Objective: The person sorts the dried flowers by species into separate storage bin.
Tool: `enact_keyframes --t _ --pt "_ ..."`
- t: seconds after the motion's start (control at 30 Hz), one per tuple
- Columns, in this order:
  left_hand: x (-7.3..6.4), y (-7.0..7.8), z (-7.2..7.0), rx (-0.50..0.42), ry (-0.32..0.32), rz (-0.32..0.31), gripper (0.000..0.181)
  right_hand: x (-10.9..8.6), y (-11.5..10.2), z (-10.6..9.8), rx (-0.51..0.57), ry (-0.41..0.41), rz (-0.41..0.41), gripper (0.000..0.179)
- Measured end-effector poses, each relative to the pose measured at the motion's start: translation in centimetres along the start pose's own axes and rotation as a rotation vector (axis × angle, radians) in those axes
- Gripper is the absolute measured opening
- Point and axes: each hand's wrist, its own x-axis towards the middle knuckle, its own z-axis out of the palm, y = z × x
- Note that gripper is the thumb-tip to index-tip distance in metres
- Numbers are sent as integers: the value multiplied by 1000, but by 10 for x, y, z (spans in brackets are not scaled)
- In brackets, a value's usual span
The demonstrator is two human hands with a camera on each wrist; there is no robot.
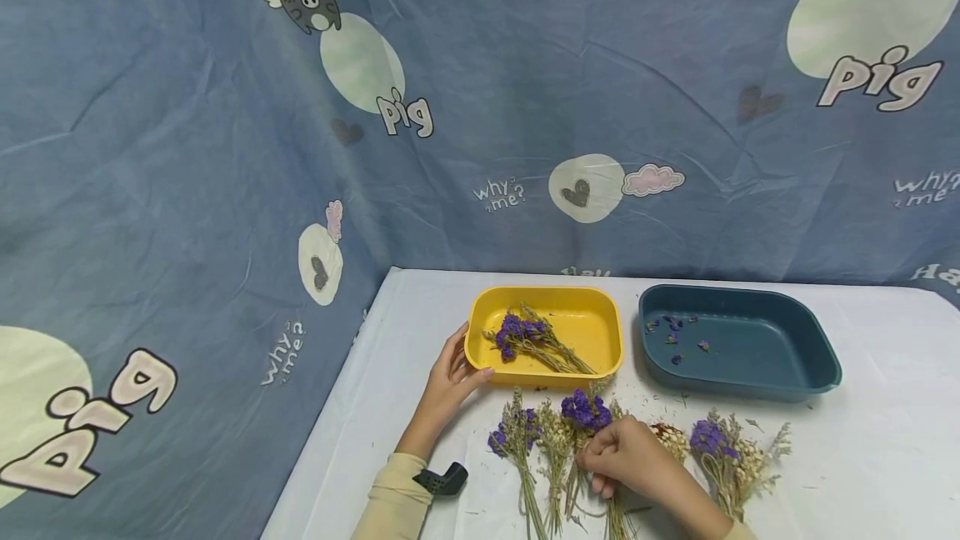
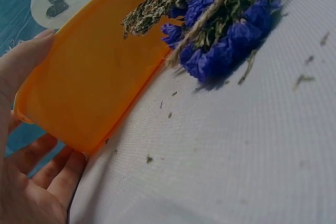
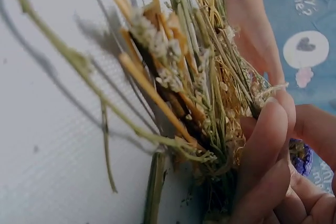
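At the left corner of a yellow plastic tray [image 1: 588, 327], my left hand [image 1: 442, 386] holds on, its thumb at the rim and the other fingers around the outer side. Inside that tray lie sprigs of dried purple flowers [image 1: 517, 332]. My right hand [image 1: 626, 452] pinches the stems of a dried flower bunch [image 1: 587, 411] with purple heads, in front of the tray. In the right wrist view, thumb and fingers press on the dry stems [image 3: 218, 108]; part of the bunch is hidden behind them.
Other dried bunches lie alongside: a purple one [image 1: 517, 432], a pale one [image 1: 555, 440] and a mixed one [image 1: 723, 448] at the right. A dark blue tray [image 1: 765, 348] holds several loose purple petals. Plant crumbs dot the white table [image 1: 862, 440]; a printed blue cloth [image 1: 487, 107] hangs behind.
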Motion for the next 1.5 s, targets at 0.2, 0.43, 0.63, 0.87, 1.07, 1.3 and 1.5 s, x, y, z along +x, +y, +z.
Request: enact_keyframes --t 0.2,0.43,0.63,0.87,1.07,1.3,1.5 --pt "0 -1 0 4 0 -7 87 -1 4 -4 28 -35 -47 18" --pt "0 1 0 8 0 -3 87 -6 2 -8 -40 -66 -111 16" --pt "-1 2 0 -1 -1 3 87 -9 0 -11 -25 -113 -147 17" --pt "-1 1 -1 2 -2 8 88 -11 0 -13 10 -131 -146 11" --pt "-1 3 0 3 -2 6 88 -10 1 -13 75 -133 -123 17" --pt "-2 5 1 -8 3 -5 89 -11 -1 -13 156 -90 -84 22" --pt "-1 3 1 5 3 1 88 -9 0 -12 149 -33 -80 19"
